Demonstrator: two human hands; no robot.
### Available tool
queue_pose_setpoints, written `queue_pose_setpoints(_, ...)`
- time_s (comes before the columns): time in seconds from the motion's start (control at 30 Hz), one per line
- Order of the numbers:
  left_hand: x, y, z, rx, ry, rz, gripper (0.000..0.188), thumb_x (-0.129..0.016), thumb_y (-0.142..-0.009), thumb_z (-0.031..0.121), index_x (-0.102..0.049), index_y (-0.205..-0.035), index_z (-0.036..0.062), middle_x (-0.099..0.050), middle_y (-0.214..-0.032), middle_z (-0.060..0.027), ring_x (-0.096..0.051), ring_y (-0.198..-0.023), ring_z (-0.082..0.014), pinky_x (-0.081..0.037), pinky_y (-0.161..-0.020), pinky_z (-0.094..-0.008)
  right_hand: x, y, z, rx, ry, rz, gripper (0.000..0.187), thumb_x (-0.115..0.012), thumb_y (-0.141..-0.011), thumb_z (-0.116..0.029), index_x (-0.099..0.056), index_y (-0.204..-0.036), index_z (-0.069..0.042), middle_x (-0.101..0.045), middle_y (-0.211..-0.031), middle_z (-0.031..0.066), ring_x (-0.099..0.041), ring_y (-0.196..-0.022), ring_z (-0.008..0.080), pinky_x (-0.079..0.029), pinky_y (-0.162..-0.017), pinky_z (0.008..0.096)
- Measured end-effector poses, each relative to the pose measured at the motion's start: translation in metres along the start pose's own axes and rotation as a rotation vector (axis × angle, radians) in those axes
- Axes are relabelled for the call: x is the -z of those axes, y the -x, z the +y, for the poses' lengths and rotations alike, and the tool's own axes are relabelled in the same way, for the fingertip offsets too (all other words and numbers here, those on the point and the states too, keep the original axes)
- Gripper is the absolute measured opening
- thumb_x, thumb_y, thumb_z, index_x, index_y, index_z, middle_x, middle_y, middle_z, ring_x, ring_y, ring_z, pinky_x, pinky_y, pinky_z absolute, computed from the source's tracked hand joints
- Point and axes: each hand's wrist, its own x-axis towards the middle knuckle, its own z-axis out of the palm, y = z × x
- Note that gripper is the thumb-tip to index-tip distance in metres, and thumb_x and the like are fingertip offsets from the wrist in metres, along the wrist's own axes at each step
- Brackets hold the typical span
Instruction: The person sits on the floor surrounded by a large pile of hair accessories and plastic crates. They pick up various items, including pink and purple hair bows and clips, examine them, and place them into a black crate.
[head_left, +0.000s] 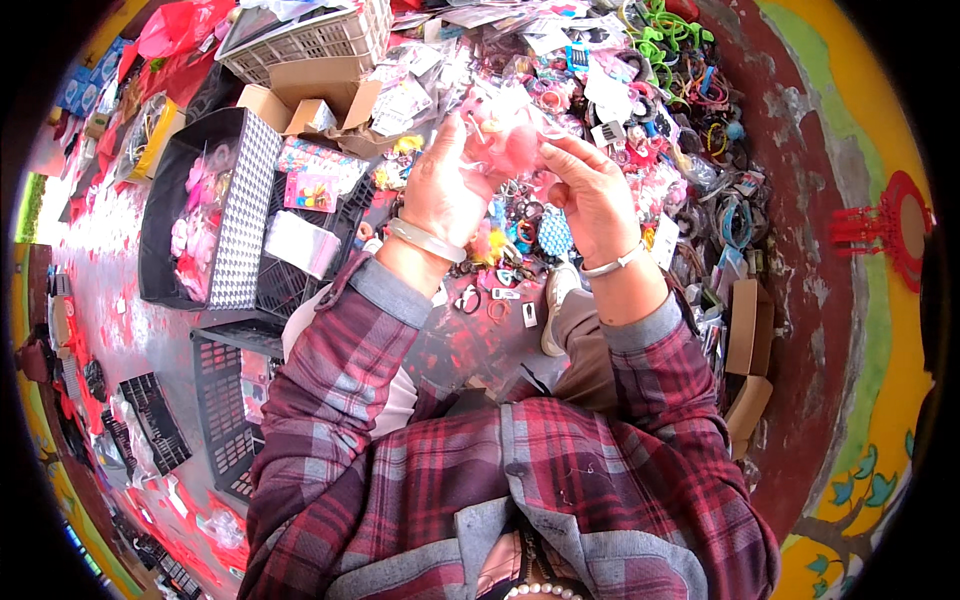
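A pink fluffy item in clear plastic wrap is held up between my two hands; its exact kind is hard to make out. My left hand supports it from the left, thumb pointing up beside the plastic. With thumb and forefinger, my right hand pinches the right edge of the wrap. Beneath and beyond my hands spreads a heap of small accessories, with hair ties, a blue beaded ball and loose cards among them.
Left of me stands a black box with a houndstooth side, holding pink packaged items. Nearby are an open cardboard box, a pale plastic crate and a dark crate. Green hair hoops lie at the far right.
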Motion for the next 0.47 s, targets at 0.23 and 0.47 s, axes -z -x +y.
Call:
queue_pose_setpoints(0.23,-0.0061,0.0031,-0.0024,0.053,-0.009,0.004,0.038,-0.049,-0.089,0.031,-0.045,-0.118,0.007,-0.051,-0.116,-0.01,-0.05,-0.109,-0.0229,-0.04,-0.092,-0.045,0.0072,-0.0022,-0.0019,-0.011,0.055,-0.007,0.03,-0.064,-0.078,-0.012,-0.059,-0.107,-0.004,-0.057,-0.071,-0.0029,-0.044,-0.055,0.0004,-0.027,-0.044,0.0151)
queue_pose_setpoints(0.47,-0.0037,0.0051,-0.0004,0.092,-0.125,-0.073,0.052,-0.056,-0.085,0.033,-0.041,-0.123,0.0012,-0.052,-0.116,-0.0076,-0.051,-0.106,-0.0202,-0.041,-0.092,-0.0422,-0.0016,0.0049,-0.0066,0.04,0.189,-0.081,0.036,-0.065,-0.078,-0.016,-0.058,-0.111,-0.004,-0.059,-0.078,-0.0044,-0.043,-0.058,-0.0003,-0.029,-0.047,0.0149)
